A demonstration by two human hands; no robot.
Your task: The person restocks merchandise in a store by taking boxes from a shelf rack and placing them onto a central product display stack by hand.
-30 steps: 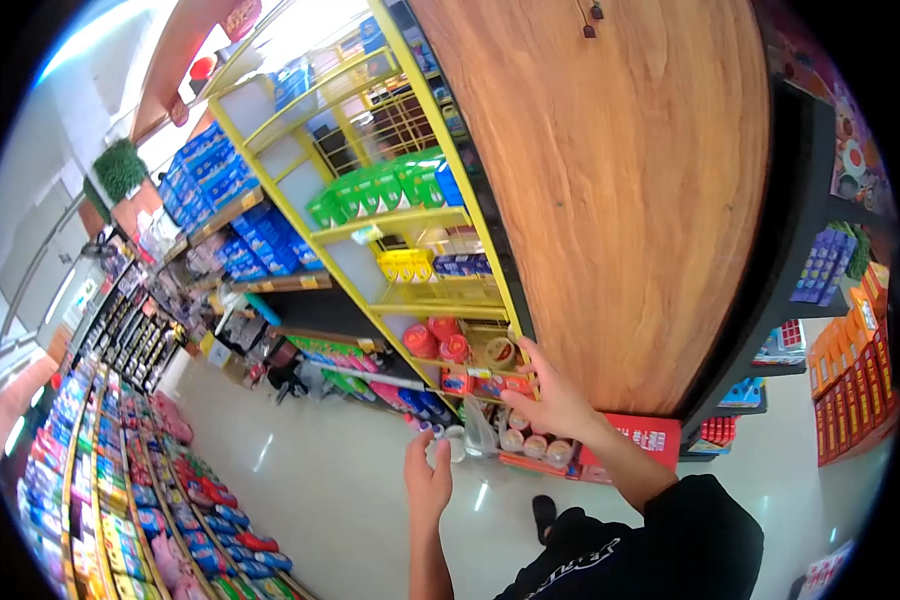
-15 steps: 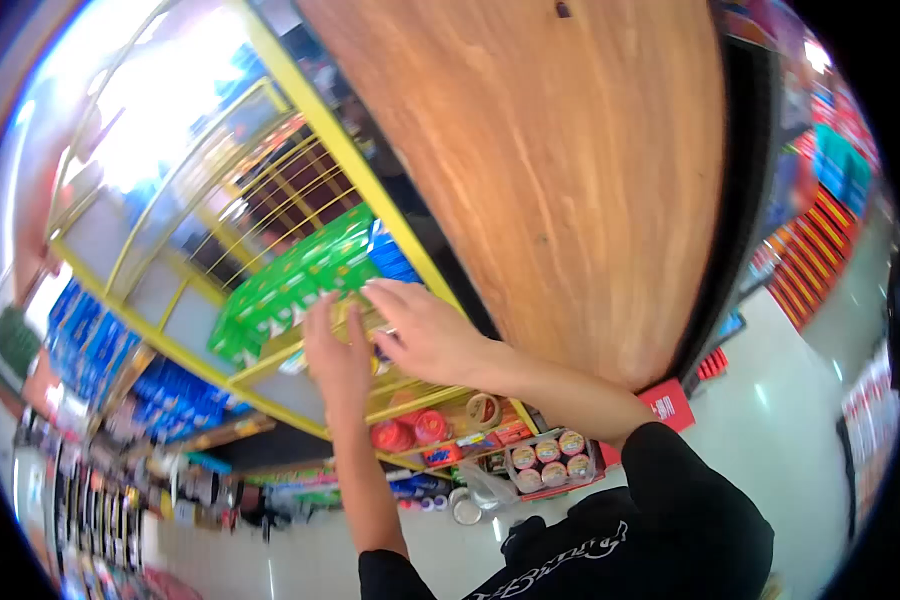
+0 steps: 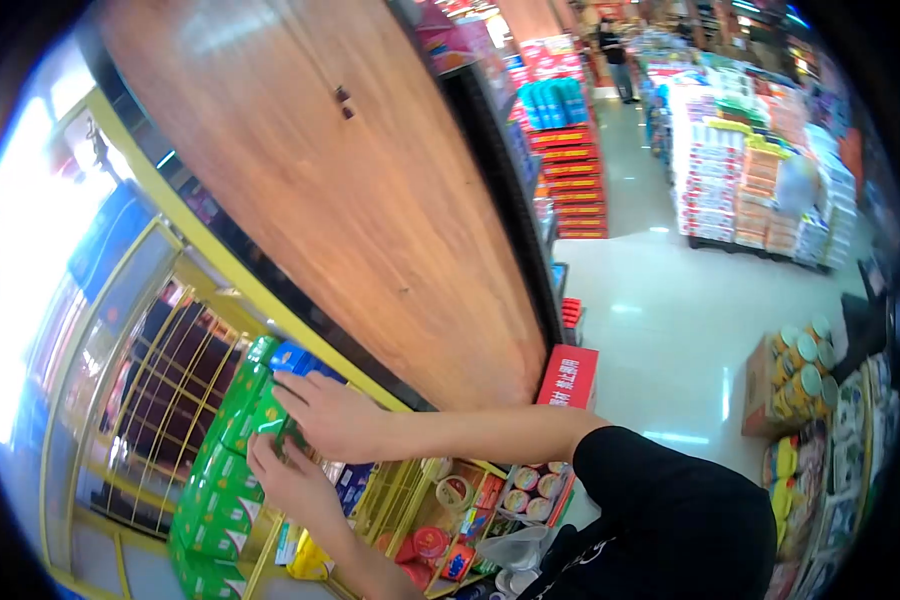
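Note:
Both hands are at a row of shiny green packs (image 3: 215, 495) in a yellow wire rack (image 3: 155, 440). My right hand (image 3: 335, 418) reaches in from the right, its fingers and thumb around the end of a green pack (image 3: 267, 412) near the top of the row. Just below it, my left hand (image 3: 295, 487) has its bent fingers against the same pack. The fingertips partly cover the pack, so the exact hold is hard to see. A blue pack (image 3: 295, 358) lies behind the right hand's fingers.
A large wooden panel (image 3: 370, 200) with a dark edge stands beside the rack. Lower wire shelves hold red-lidded tubs (image 3: 430, 542) and a yellow packet (image 3: 310, 558). A red sign (image 3: 568, 378) is near my right arm. Stacked goods (image 3: 740, 180) and a distant person (image 3: 617, 60) are across the aisle.
My view has swung right, showing more of the aisle. Both hands have gone from in front of the rack to the green packs and now touch one.

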